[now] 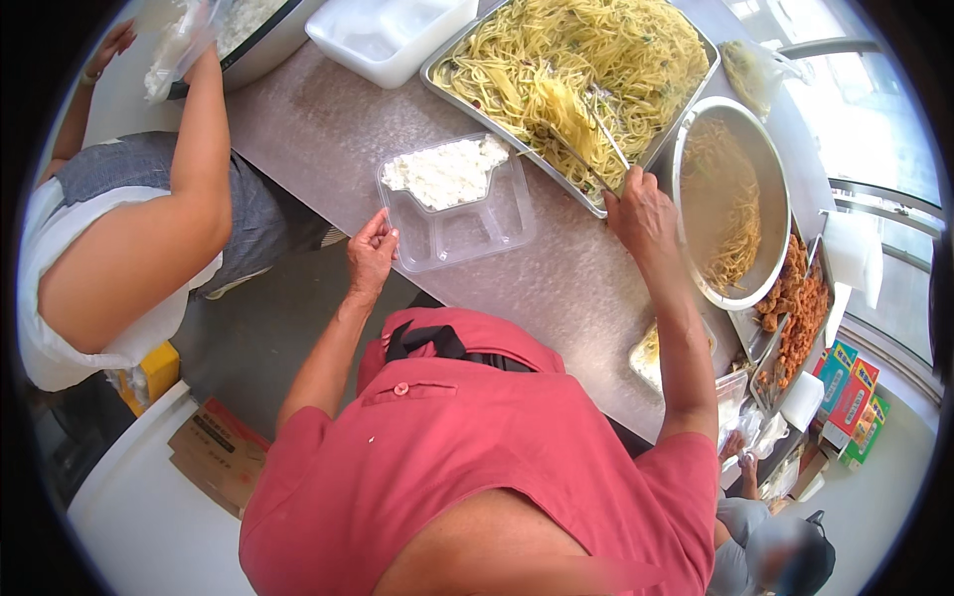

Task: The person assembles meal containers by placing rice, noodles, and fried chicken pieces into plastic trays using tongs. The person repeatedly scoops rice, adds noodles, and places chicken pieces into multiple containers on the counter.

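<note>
My left hand (371, 256) pinches the near left rim of a clear plastic compartment tray (465, 241). White rice (447, 171) fills its large far section, while the smaller near sections hold nothing. My right hand (644, 214) grips metal tongs (584, 166) over the near side of a rectangular metal pan (479, 117). The tips of the tongs are in a heap of yellow shredded food (586, 55), possibly potato strips, and a bunch of strands stands between their arms.
Right of the pan stands a round metal basin (783, 214) with brown noodle-like strands. Reddish fried pieces (795, 298) lie beyond it. A white plastic tub (383, 65) stands at the back. At the left, a co-worker's arm (202, 149) reaches toward a rice pot (283, 35); another person is at lower right.
</note>
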Action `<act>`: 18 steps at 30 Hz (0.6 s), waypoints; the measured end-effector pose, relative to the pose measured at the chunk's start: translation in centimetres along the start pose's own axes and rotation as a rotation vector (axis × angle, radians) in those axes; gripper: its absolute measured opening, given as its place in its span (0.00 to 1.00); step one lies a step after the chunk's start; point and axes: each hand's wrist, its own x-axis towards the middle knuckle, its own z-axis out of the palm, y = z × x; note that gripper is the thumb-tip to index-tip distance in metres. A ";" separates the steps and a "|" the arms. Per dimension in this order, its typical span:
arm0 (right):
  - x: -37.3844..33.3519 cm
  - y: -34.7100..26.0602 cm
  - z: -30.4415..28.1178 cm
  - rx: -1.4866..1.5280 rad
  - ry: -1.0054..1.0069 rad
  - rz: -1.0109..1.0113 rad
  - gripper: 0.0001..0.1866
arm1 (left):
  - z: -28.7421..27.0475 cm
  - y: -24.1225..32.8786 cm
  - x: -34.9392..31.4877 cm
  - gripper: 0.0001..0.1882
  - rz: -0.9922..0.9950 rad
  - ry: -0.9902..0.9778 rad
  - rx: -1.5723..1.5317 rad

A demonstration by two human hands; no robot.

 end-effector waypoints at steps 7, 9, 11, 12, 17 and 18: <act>6.9 0.3 -0.8 0.201 -0.199 0.086 0.15 | 0.0 0.0 -0.1 0.23 0.007 -0.050 -0.029; 6.6 0.9 -0.9 0.350 -0.181 0.113 0.16 | 0.0 -0.1 -0.1 0.23 0.001 -0.050 -0.028; 6.3 2.0 -0.2 0.472 -0.144 0.133 0.17 | 0.1 0.0 -0.2 0.23 -0.017 -0.049 -0.023; 6.1 2.0 -0.3 0.499 -0.151 0.160 0.17 | 0.1 -0.1 -0.2 0.23 -0.013 -0.049 -0.038; 4.0 1.7 -1.1 0.602 -0.124 0.218 0.18 | 0.3 -0.7 -0.3 0.23 0.002 -0.068 -0.048; 3.6 1.4 -1.4 0.622 -0.114 0.220 0.18 | 0.2 -0.6 -0.3 0.23 -0.007 -0.073 -0.036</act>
